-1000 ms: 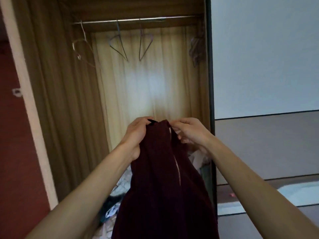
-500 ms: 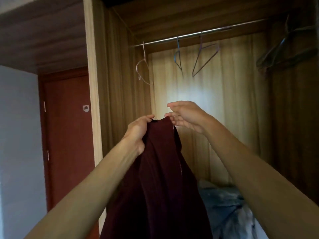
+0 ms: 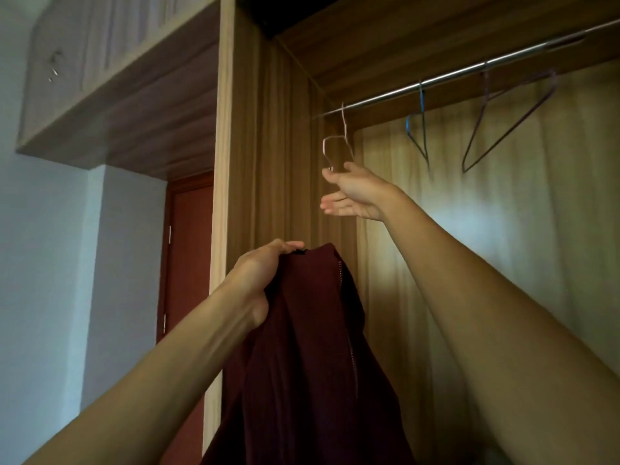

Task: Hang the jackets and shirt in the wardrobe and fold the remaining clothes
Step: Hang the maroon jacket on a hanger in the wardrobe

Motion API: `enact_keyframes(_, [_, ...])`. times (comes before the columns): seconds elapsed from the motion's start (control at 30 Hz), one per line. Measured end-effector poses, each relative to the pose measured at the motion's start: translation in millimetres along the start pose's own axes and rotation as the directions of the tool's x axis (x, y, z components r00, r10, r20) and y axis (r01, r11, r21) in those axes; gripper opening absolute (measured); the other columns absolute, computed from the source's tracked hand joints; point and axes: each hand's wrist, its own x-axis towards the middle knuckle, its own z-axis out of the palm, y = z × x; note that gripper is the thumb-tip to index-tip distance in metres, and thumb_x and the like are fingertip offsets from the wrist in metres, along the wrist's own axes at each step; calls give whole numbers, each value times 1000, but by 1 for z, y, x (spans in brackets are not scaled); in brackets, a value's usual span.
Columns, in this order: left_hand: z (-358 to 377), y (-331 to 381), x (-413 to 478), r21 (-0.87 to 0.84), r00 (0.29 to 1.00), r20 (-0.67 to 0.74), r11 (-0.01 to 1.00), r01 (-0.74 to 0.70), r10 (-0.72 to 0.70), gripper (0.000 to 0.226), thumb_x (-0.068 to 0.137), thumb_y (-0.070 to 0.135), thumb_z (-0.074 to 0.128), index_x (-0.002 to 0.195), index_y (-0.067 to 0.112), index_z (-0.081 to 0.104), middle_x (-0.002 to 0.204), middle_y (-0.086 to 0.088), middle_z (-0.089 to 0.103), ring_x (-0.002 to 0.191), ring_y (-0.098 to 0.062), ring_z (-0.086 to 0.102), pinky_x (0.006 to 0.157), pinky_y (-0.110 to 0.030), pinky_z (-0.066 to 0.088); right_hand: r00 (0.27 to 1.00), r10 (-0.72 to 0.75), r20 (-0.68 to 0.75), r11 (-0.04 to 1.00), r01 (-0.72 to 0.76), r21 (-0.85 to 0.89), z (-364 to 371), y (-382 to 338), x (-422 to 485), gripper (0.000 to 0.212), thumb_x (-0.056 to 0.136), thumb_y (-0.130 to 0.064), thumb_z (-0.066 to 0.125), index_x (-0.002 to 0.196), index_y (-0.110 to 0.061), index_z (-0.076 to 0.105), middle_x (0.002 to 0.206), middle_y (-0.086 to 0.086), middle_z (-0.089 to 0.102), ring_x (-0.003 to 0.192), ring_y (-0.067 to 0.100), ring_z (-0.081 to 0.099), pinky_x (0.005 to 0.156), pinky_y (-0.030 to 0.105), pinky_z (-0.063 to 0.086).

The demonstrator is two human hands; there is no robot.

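Observation:
A dark maroon jacket (image 3: 312, 357) with a metal zip hangs from my left hand (image 3: 265, 273), which grips it at the collar in front of the open wardrobe. My right hand (image 3: 352, 193) is raised with fingers spread, its fingertips at the lower part of a pale wire hanger (image 3: 339, 142). That hanger hangs at the left end of the metal rail (image 3: 469, 70). The hand holds nothing.
Two more wire hangers hang on the rail: a blue hanger (image 3: 419, 129) and a dark hanger (image 3: 503, 122). The wardrobe's wooden side post (image 3: 221, 162) stands left of the jacket. A red-brown door (image 3: 188, 263) lies beyond it, under an overhead cabinet (image 3: 117, 78).
My right hand let go of the jacket collar and rose to the pale hanger. The view tilted up and left. My left hand keeps its hold on the jacket.

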Motion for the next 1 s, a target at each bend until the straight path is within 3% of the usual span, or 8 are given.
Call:
enact_keyframes(0.13, [3,-1,17,34,1000,4,999,1,-1,30,99,22,48,106,18,76,104,-12,73,89,-22,68,65,-30,52,992,-118,-35,993,118,5,14,10,43,77,101,-45,50,158,-25,3,121,18,66,96,22,71,79,31,61])
enact_keyframes(0.27, [3,-3,35,24,1000,-21,999,22,-21,31,99,22,47,104,17,77,110,-13,72,101,-25,67,77,-34,54,980,-193,-47,981,192,-16,27,13,75,65,99,-50,50,152,-20,29,122,13,65,92,16,70,68,24,58])
enact_keyframes(0.37, [7,-5,46,31,999,-43,999,24,-22,30,99,21,48,106,16,77,110,-14,71,105,-28,66,82,-35,55,957,-207,-204,977,215,15,26,15,93,62,98,-56,46,142,-13,45,120,7,63,92,14,66,60,19,55])
enact_keyframes(0.47, [11,-8,57,27,999,-44,999,25,-24,29,98,21,49,107,16,77,112,-14,71,104,-27,67,80,-35,56,919,-184,-348,975,214,51,14,20,106,52,103,-50,37,132,-8,50,94,4,63,78,11,65,57,15,55])
enact_keyframes(0.53, [12,-12,62,40,998,-53,999,29,-27,29,98,22,50,106,17,77,111,-12,72,98,-24,68,71,-32,55,909,-187,-373,972,226,62,4,25,111,43,106,-41,35,129,-8,52,83,2,62,69,10,64,65,19,58])
enact_keyframes(0.63, [16,-18,68,70,998,-58,997,39,-35,28,98,23,50,106,18,77,106,-9,72,92,-20,69,63,-28,54,879,-250,-407,949,306,77,-9,32,115,40,107,-36,35,128,-7,54,84,3,65,72,12,67,69,20,59])
enact_keyframes(0.83, [29,-36,80,43,998,-50,998,37,-35,26,99,21,52,101,19,78,104,-7,74,93,-20,69,66,-28,55,844,-405,-353,913,354,-201,-23,59,91,40,106,-40,36,94,-12,62,76,1,66,72,14,68,65,23,56])
enact_keyframes(1.0, [43,-69,89,-11,997,-23,997,72,-73,31,101,14,46,106,16,76,109,-8,71,96,-21,68,65,-27,55,875,-367,-317,920,392,18,-31,97,5,47,106,-31,38,67,-19,62,70,12,64,67,25,64,65,35,55])
